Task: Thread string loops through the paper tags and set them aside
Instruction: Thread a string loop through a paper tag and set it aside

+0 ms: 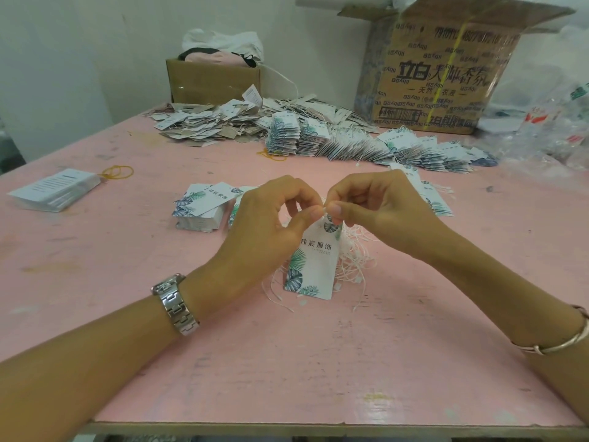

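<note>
- Two hands meet above the middle of the pink table [287,362], their fingertips almost touching.
- Left hand [264,224]: thumb and forefinger are closed in a pinch on the top end of a paper tag [314,260], with the other fingers curled above.
- Right hand [382,205]: thumb and forefinger pinch a white string [325,213] right at the tag's top. Whether it passes through the hole cannot be told.
- That paper tag slopes down toward the near edge, printed side up. Its lower end lies on a tangle of loose string loops [355,261] that spreads beneath it and to its right.
- One stack of tags [200,208] sits just beyond the left hand, and a few more tags [436,199] lie behind the right hand.
- A long leaning row of strung tags [366,145] runs toward the far right corner, and a loose heap of tags [207,122] lies along the far edge.
- A white card stack [54,189] rests near the left edge, with yellow rubber bands [111,175] beside it.
- A small cardboard box [213,78] stands at the far edge, a large printed carton [436,74] at the far right corner, and plastic bags [541,132] by the right edge.
- A metal watch [175,304] is on the left wrist and a bangle [561,342] on the right.
</note>
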Tool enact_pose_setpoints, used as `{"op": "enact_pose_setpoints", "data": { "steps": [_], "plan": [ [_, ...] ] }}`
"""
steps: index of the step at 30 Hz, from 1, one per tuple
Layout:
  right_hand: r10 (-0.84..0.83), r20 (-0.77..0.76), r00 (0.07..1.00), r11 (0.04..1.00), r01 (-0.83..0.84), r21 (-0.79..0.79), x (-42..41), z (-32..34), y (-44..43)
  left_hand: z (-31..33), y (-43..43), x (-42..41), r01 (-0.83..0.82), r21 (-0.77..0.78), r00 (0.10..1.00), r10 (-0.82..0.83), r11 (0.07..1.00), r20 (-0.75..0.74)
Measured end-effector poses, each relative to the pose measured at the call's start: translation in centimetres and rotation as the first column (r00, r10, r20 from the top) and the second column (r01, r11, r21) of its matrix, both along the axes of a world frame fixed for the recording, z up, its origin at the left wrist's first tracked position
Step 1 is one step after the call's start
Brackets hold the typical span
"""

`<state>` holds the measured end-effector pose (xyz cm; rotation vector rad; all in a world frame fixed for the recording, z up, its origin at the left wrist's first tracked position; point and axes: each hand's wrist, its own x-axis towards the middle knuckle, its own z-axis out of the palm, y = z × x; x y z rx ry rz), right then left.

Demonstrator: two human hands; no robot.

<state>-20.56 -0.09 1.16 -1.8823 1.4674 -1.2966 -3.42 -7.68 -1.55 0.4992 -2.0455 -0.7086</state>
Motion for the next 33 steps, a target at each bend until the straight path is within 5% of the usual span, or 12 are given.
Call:
{"op": "enact_pose_setpoints", "data": {
  "steps": [18,23,33],
  "plan": [
    [-0.025,0.012,1.0,0.999,0.025,-0.025,0.1,0.2,-0.1,0.1,0.0,-0.4,-0.022,-0.03,0.999,0.021,0.999,-0.036],
    [-0.022,0.173,0.985,1.0,0.025,-0.017,-0.8,0.8,-0.2,0.1,-0.3,-0.5,0.004,-0.028,0.999,-0.005,1.0,-0.037],
    [-0.03,0.512,0.859,0.996,0.066,-0.054,-2.6,2.1,-0.2,-0.9,-1.3,-0.2,0.109,0.096,0.959,-0.13,0.989,0.252]
  ]
}}
